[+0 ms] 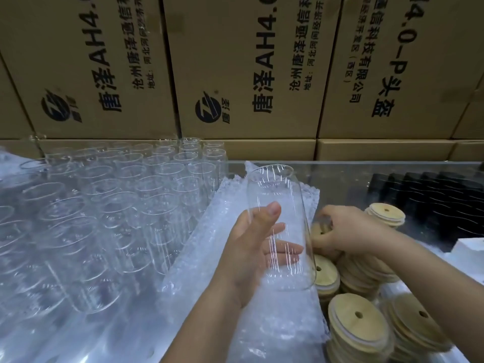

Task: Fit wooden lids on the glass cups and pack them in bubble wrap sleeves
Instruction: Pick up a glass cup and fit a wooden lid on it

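The left hand [251,247] is reaching in from the near edge of the bench [353,174], forearm angled up and to the right, palm turned inward. It is gripping a tall clear glass cup [280,205] around the lower half, thumb pressing on the near side and fingers showing through the glass on the far side. The cup is being held off the surface, tilting slightly away from the person, above a heap of clear bubble wrap sleeves [204,258] lying along the middle of the bench.

The right hand [348,231] is coming in from the right edge, wrist bent and knuckles up, with its fingers curling down around a round pale wooden lid with a small hole [318,230]. More lids of the same kind [356,318] are sitting in stacks near the right near corner.

Rows of upright clear glass cups [117,192] are filling the left side. Black ribbed pieces [432,195] are lying toward the far right corner, and brown printed cardboard boxes [248,61] are standing behind the far edge.
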